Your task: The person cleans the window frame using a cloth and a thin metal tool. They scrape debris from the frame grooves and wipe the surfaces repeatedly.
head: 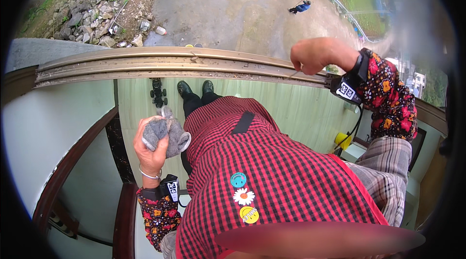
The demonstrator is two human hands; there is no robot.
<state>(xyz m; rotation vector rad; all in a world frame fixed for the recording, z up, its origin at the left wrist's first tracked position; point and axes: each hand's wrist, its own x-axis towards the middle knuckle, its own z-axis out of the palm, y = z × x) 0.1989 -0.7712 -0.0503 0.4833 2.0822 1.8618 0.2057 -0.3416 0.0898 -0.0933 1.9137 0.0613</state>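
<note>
My left hand (151, 148) grips a bunched grey cloth (174, 137) with pale edging, held out beside the red-and-black checked apron (233, 164). At the right end of a bronze-coloured metal window track (189, 63), my right hand (315, 55) is bent downward with its fingers curled. A thin stick-like piece (295, 74) shows below its fingertips, against the track; its upper end is hidden by the fingers. Dirt specks and small debris lie in the track's grooves.
Beyond the track, far below, are a rubble heap (91, 18) and a person in blue (300, 6) on wet concrete. Indoors, a black toy car (157, 92) lies on the floor near my shoes (184, 88). A yellow bin (342, 140) stands right; dark red wood trim (125, 219) is left.
</note>
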